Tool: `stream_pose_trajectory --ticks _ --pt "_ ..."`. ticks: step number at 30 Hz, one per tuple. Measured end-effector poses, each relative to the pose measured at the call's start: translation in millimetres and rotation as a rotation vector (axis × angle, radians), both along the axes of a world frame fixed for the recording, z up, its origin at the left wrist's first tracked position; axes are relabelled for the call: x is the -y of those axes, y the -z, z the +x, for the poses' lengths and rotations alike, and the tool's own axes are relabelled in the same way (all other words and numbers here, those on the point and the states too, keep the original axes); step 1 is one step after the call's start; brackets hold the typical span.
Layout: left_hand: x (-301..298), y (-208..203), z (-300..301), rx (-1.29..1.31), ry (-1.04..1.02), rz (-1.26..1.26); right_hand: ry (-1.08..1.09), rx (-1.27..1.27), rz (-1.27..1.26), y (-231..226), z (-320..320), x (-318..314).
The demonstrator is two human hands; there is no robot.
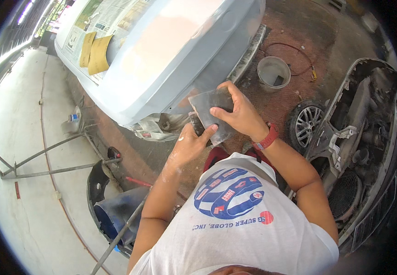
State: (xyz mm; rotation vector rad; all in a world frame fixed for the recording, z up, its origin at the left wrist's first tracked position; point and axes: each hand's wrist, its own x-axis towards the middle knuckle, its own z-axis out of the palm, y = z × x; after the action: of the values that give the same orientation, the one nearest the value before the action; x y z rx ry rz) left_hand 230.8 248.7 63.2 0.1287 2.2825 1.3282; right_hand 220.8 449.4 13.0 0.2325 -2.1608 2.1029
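Note:
In front of my body, both hands grip a dark grey sheet (204,106) that looks like wet sandpaper, its edges pale and worn. My left hand (187,149) pinches the lower left part, thumb on top; a small dark piece shows by its fingers, and I cannot tell whether it is a fold or a separate block. My right hand (239,114) holds the upper right part, thumb pressed on the face and fingers curled around the far edge. Just beyond the sheet is the car body panel (171,59), coated in pale grey with a whitish patch.
Curved yellow sheets (98,55) lie on newspaper masking (111,23) atop the car. A white bucket (273,68) with a dark piece inside stands on the patterned floor. An alloy wheel (309,120) and dismantled car front (358,137) are right; a metal stand (47,172) is left.

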Motion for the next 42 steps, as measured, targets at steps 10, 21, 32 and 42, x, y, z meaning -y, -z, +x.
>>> stream_pose_trajectory --ticks 10,21,32,42 --pt "-4 15 -1 -0.026 -0.170 0.116 0.344 0.040 0.005 7 -15 -20" --pt "9 18 -1 0.014 0.026 -0.161 0.097 -0.073 0.053 -15 0 -3" --pt "26 27 4 0.182 0.130 0.034 -0.178 0.014 0.040 -34 1 -8" --pt "4 -1 -5 -0.367 -0.012 0.026 0.388 0.006 -0.040 7 -13 -7"
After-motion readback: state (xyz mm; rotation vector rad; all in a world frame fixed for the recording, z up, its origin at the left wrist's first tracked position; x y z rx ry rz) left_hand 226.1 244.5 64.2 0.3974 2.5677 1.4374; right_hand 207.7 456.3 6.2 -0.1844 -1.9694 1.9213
